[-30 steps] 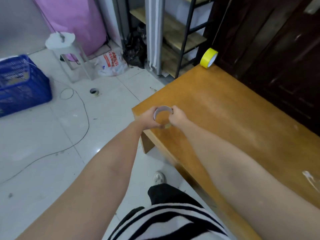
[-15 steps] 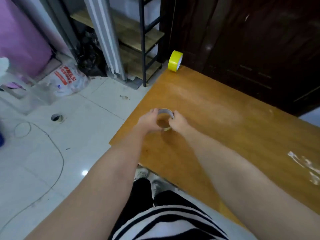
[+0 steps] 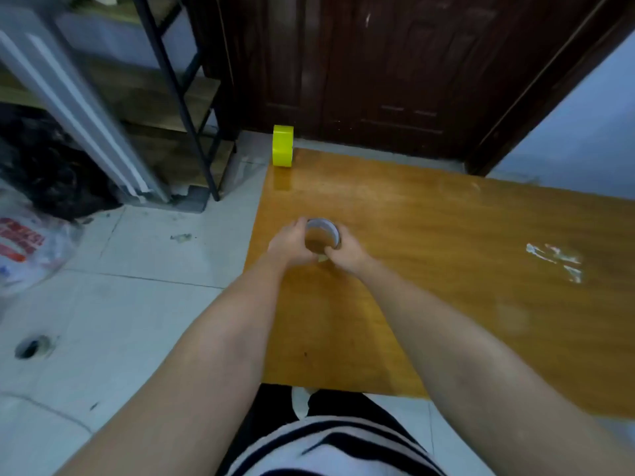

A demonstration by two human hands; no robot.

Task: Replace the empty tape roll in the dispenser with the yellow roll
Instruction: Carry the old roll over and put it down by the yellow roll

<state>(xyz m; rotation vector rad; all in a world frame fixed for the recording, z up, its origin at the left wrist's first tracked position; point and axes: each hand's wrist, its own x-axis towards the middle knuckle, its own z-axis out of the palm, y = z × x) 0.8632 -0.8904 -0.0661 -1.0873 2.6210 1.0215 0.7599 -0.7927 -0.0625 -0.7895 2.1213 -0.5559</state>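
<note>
Both my hands hold a grey empty tape roll (image 3: pixel 324 224) just above the wooden table (image 3: pixel 446 269), near its left edge. My left hand (image 3: pixel 290 243) grips the roll's left side and my right hand (image 3: pixel 345 254) grips its right side. A small pale piece shows under the roll between my hands; I cannot tell what it is. The yellow roll (image 3: pixel 282 145) stands on its edge at the table's far left corner, well beyond my hands. No dispenser body is clearly visible.
A dark wooden door (image 3: pixel 395 73) stands behind the table. A black metal shelf (image 3: pixel 178 97) and a plastic bag (image 3: pixel 27 249) are on the left by the tiled floor. White scuff marks (image 3: pixel 556 261) lie on the table's right side.
The view has swung to the right and closer over the table. My hands stay on the empty roll, which sits slightly further onto the table than before.
</note>
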